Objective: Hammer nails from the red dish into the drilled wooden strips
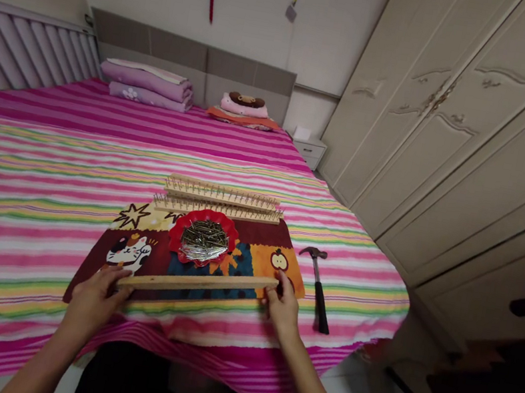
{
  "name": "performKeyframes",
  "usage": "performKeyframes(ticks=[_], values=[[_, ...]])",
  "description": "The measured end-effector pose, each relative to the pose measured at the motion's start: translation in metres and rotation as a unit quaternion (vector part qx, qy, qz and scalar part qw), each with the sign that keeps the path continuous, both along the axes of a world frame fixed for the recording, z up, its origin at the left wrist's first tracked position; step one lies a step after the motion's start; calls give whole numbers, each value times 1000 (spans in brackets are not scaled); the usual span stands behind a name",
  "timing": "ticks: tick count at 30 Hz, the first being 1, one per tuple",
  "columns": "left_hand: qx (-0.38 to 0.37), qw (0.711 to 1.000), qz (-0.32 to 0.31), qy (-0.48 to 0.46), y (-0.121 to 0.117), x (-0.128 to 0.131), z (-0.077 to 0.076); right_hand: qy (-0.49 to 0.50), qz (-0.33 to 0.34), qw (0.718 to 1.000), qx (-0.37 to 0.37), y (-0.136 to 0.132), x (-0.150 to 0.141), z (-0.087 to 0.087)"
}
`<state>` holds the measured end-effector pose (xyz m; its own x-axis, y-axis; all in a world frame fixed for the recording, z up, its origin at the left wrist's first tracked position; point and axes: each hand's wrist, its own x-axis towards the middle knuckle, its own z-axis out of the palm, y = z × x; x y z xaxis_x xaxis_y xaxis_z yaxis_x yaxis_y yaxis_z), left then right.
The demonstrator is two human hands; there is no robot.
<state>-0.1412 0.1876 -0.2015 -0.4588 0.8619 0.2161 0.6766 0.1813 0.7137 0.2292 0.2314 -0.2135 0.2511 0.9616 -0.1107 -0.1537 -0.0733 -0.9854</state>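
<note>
A plain wooden strip point(199, 282) is held crosswise before me, its right end slightly higher in view. My left hand point(97, 295) grips its left end, and my right hand point(283, 303) has the right end between thumb and fingers. Just beyond the strip, a red scalloped bowl point(174, 250) holds many loose nails point(204, 240). Behind the bowl lie wooden strips point(221, 201) with rows of nails standing up from them. A claw hammer point(320, 296) with a black handle rests to the right of my right hand.
A patterned mat point(157, 242) with a cat and an apple lies under the bowl on a striped bedspread point(35, 217). Folded bedding point(148, 83) and a small pile of cloth point(243, 108) sit by the headboard point(172, 45). A wardrobe point(438, 119) stands at the right.
</note>
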Motion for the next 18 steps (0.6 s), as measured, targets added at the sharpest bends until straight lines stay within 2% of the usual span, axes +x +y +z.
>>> performKeyframes(ticks=[2, 4, 10, 15, 18], values=[[-3, 999, -9, 51, -1, 1, -2, -21, 6, 1000, 13, 1, 2, 0], [2, 999, -5, 53, -3, 3, -1, -40, 11, 999, 24, 1, 3, -1], [-35, 994, -15, -104, -8, -5, 1, -113, 30, 992, 35, 0, 6, -6], [-17, 999, -9, -40, -8, -9, -2, -168, 10, 983, 75, 8, 8, -7], [-16, 999, -11, -47, -11, -6, -5, -190, -5, 977, 97, 4, 9, -11]])
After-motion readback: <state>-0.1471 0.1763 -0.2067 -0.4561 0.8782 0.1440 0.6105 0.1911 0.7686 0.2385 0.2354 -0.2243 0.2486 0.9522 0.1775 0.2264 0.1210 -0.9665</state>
